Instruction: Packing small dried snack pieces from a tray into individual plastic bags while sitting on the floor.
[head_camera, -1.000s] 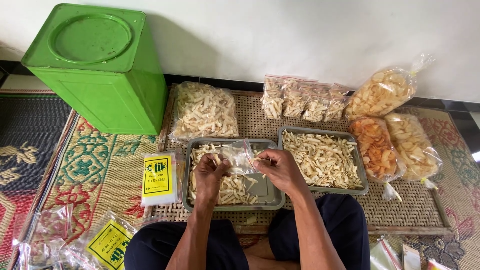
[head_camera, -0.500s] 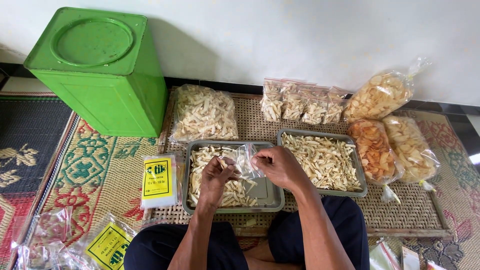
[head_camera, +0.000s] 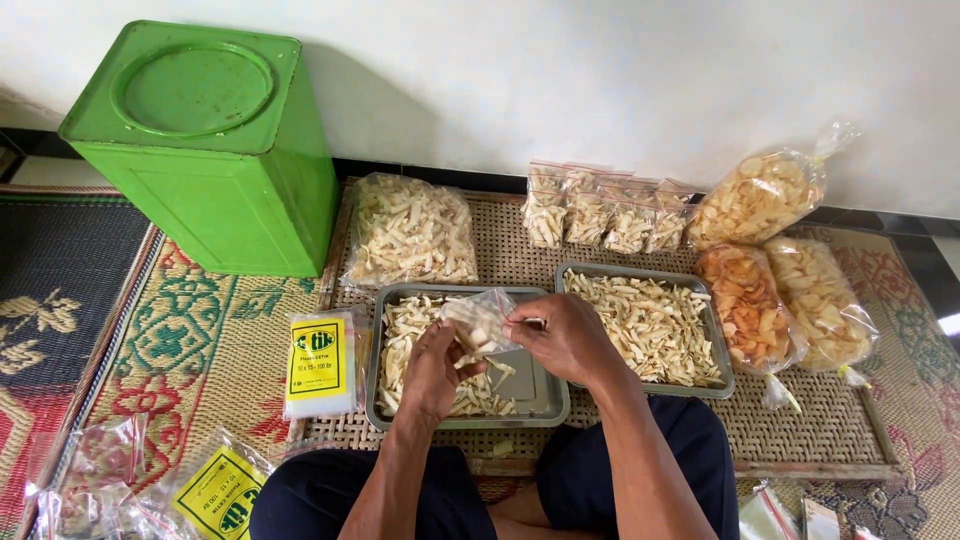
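My right hand (head_camera: 565, 338) pinches the mouth of a small clear plastic bag (head_camera: 478, 318) over the left metal tray (head_camera: 545, 405). My left hand (head_camera: 436, 368) is closed around pale snack sticks right at the bag's opening, palm up over the tray. The tray holds a loose layer of the same pale sticks (head_camera: 402, 345), with a bare patch at its right end. A second metal tray (head_camera: 718, 375) to the right is full of sticks.
A green square tin (head_camera: 215, 150) stands at the back left. One big bag of sticks (head_camera: 412, 232), several small filled bags (head_camera: 600, 212) and three bags of chips (head_camera: 770, 260) lie on the woven tray (head_camera: 810, 430). Packs of empty bags (head_camera: 320, 365) sit on the mat at left.
My left hand rose from the sticks in the tray and came up to the bag's opening. My right hand kept holding the bag and shifted slightly.
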